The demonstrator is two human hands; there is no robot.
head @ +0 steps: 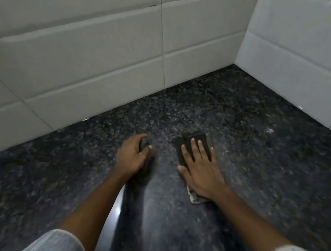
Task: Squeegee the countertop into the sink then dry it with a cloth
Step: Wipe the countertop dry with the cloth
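1. The light is dim and flat, greyish throughout.
2. A bright glare streak lies on the dark countertop (246, 178) beside the left forearm.
3. Soft shadow sits under the left hand (132, 156).
4. Motion blur smears the counter's speckle towards the edges.
5. Wide-angle distortion bends the wall tiles (92, 51).

Head-worn view, looking steeply down, close over countertop (246, 178), facing tiled corner (235, 64)

Kitchen counter corner.
Dark speckled granite countertop (244, 158); white tiled walls (93, 61) meeting at 1 o'clock.
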